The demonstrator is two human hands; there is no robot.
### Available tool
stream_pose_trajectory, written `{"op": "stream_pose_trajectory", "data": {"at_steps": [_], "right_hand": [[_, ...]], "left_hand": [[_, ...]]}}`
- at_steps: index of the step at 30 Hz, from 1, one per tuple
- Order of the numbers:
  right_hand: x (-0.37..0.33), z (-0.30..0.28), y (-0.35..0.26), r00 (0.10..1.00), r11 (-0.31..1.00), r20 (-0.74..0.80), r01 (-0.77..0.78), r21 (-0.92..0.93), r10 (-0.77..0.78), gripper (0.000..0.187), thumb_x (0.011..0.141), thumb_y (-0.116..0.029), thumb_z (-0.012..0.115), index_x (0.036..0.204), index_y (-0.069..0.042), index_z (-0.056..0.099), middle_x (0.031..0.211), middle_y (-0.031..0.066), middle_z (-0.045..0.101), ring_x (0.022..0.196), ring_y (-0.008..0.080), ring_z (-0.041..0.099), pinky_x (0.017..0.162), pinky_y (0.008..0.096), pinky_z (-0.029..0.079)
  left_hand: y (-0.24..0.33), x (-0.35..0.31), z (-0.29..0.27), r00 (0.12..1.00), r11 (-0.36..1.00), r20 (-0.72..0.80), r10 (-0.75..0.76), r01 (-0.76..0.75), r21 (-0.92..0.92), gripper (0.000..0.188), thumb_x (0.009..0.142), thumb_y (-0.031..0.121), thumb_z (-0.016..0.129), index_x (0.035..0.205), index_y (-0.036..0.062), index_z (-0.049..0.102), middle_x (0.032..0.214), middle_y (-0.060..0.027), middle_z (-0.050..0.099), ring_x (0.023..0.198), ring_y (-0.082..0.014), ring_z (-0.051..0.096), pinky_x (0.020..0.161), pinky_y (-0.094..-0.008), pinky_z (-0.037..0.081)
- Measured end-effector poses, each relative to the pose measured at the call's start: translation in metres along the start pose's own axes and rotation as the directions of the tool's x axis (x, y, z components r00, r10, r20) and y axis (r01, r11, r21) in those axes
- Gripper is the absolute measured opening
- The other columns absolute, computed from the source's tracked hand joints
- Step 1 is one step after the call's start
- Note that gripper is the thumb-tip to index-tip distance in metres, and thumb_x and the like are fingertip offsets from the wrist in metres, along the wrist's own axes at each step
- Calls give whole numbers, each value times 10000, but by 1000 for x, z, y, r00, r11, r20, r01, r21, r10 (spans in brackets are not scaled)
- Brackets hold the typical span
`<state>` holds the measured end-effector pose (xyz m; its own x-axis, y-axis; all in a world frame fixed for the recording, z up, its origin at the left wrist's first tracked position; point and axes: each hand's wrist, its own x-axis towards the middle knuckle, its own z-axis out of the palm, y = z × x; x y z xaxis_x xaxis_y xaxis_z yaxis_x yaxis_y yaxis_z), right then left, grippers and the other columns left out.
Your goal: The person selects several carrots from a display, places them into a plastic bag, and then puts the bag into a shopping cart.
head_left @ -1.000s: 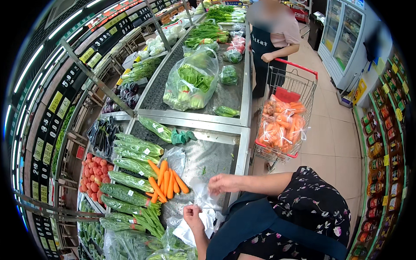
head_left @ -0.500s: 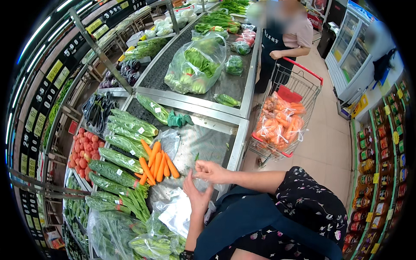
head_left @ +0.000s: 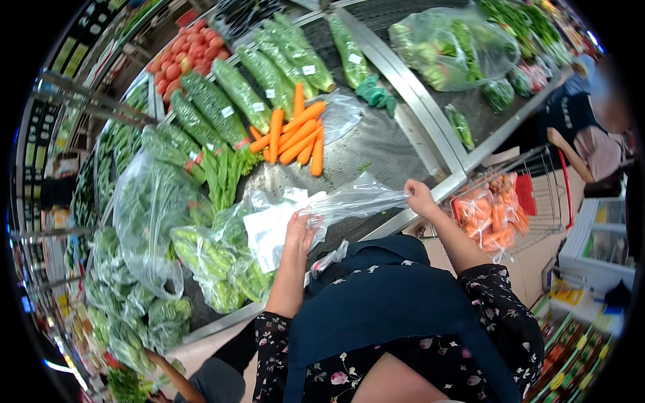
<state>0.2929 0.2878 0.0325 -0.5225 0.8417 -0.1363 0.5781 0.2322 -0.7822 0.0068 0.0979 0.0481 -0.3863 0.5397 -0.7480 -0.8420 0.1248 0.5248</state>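
Note:
A clear thin plastic bag (head_left: pixel 363 195) is stretched sideways between my two hands. My left hand (head_left: pixel 299 230) is closed on one end, beside white plastic sheets or bags (head_left: pixel 265 235) lying on the display counter. My right hand (head_left: pixel 421 199) pinches the other end, close to the counter's metal edge. Beyond the bag, a loose pile of bare orange carrots (head_left: pixel 292 138) rests on the dark mesh surface (head_left: pixel 386 151). Long green wrapped gourds (head_left: pixel 232 91) with white labels lie in a row behind the carrots. Whether the bag's mouth is parted, I cannot tell.
Tomatoes (head_left: pixel 188 54) are heaped at the far left. Bagged leafy greens (head_left: pixel 208 262) crowd the near left. On the right stands a shopping cart (head_left: pixel 537 201) with bagged carrots (head_left: pixel 490 211), a person (head_left: pixel 584 127) beside it. Another person's arm (head_left: pixel 175 376) reaches in at lower left.
My hands, close together before, are now apart with the plastic bag drawn out between them. The view has turned, so the counter and cart appear shifted. The carrots stay piled.

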Motion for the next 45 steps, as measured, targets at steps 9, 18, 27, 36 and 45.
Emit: {"op": "stream_pose_trajectory", "data": {"at_steps": [9,18,27,36,45], "right_hand": [[111,4,-103,882,968,404,247,38,-241,339,665,-118,723,949,-19,568,972,133,541,887,240,556,782,348,453],[243,175,-144,434,184,494,861,-475,-753,278,756,-102,554,1018,-10,531,1058,108,516,1045,264,493,889,354,407],[249,195,-158,620,61,615,726,-684,-487,264,762,-165,592,984,-50,509,984,85,522,935,236,514,787,341,418],[87,91,-155,645,839,609,93,537,-461,553,654,-67,621,1186,-26,474,923,108,579,823,217,573,785,313,453],[39,119,-17,602,835,786,498,-232,-140,501,665,-117,678,1121,-10,501,1023,181,594,965,341,574,854,421,456]], "left_hand": [[-47,42,-42,960,991,-263,-96,117,66,363,797,87,604,1117,51,436,798,-37,502,555,-110,434,417,-273,357],[-35,20,-14,954,993,-278,-113,120,9,516,767,73,675,1181,36,369,1020,-107,517,822,-175,532,607,-331,450],[-50,34,-32,939,833,-276,207,-21,552,190,806,95,623,986,75,564,756,3,527,564,-85,454,460,-247,366],[-47,40,-24,962,942,-274,-1,93,323,160,844,161,557,972,66,579,632,8,481,467,-77,415,411,-247,335],[-59,6,-19,989,896,-145,39,30,442,193,883,247,545,955,73,583,628,26,470,494,-67,404,438,-236,334]]}}
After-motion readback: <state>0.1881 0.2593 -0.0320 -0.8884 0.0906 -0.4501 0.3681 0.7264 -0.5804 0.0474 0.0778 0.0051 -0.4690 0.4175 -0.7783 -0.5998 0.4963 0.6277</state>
